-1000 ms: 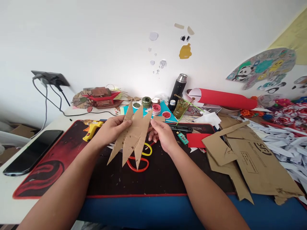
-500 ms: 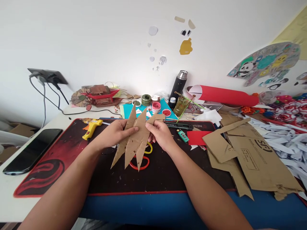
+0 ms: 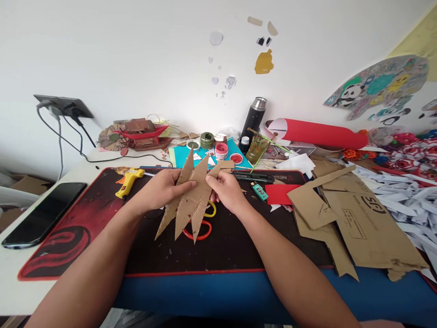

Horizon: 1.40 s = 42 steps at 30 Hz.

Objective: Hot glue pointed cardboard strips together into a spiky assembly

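Both hands grip a piece made of pointed cardboard leaf shapes (image 3: 190,201) that overlap side by side, held above the dark mat. My left hand (image 3: 170,187) pinches its left side, thumb lying across the front and the other fingers behind. On the right edge my right hand (image 3: 225,189) holds it between thumb and fingers. Partly hidden beneath the cardboard are scissors with red and yellow handles (image 3: 204,231), lying on the mat. A yellow hot glue gun (image 3: 128,182) rests left of my left hand.
A black phone (image 3: 44,214) lies at the left. Paint jars (image 3: 206,140), a black thermos (image 3: 253,120) and a glass with green sticks (image 3: 256,150) stand at the back. Cardboard sheets (image 3: 368,232), red paper (image 3: 282,194) and a box cutter (image 3: 252,177) lie to the right.
The view has shifted slightly. Both hands keep the same hold on the cardboard piece, and nothing has been let go or picked up.
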Tool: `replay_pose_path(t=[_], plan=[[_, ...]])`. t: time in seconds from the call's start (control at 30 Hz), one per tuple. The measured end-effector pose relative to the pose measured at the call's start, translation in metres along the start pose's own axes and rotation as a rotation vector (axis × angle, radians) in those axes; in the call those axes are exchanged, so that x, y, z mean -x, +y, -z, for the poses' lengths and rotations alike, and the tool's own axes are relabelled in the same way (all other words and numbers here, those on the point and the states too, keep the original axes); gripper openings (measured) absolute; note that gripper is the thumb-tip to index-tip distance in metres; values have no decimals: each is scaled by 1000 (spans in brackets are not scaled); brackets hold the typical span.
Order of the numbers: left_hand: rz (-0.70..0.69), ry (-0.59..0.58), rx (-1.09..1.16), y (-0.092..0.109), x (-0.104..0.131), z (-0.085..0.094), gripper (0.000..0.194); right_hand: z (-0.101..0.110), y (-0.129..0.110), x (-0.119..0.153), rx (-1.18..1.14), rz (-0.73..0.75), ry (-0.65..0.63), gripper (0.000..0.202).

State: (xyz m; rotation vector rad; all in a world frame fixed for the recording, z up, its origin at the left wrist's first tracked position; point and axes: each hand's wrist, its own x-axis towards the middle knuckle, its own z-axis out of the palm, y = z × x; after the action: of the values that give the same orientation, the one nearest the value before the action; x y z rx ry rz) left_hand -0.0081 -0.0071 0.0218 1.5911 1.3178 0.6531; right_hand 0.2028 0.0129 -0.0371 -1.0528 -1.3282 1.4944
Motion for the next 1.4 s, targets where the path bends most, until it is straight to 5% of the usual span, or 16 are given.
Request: replay_pose_path(t=[0.23, 0.47, 0.8, 1.4], plan=[[-5, -11, -12, 1, 1, -1, 37, -3, 1, 0, 0, -6, 26, 30], [-157, 94, -327, 2, -1, -12, 37, -6, 14, -2, 35, 60, 139, 21], [9, 60, 13, -2, -1, -6, 44, -3, -2, 1, -111, 17, 21, 31], [105, 1, 65, 2, 0, -4, 38, -2, 1, -1, -40, -46, -47, 20]])
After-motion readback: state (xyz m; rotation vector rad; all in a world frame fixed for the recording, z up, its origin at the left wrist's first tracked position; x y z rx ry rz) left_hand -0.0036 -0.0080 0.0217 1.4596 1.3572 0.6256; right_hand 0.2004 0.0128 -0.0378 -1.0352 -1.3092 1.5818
